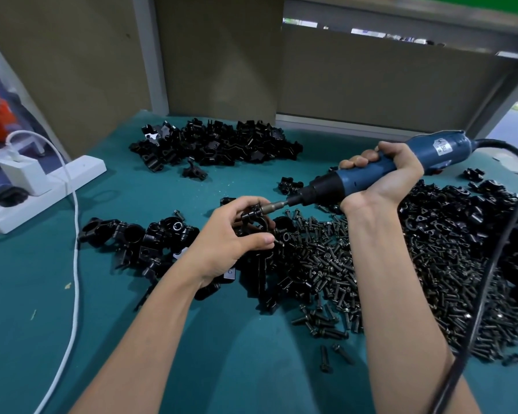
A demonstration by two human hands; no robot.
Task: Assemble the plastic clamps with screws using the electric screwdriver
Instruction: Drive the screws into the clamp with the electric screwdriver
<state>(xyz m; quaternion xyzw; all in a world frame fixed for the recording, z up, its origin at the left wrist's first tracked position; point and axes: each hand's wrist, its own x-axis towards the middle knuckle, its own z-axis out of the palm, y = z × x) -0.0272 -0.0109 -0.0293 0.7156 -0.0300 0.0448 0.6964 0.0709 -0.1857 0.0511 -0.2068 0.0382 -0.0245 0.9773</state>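
Pinching the black clamp [253, 218] in the left hand [237, 234] just above the screw pile [326, 258] — steadying it, likely, against the bit [274, 205] — while gripping the down-angled electric screwdriver [449, 147] in the right hand [383, 174].
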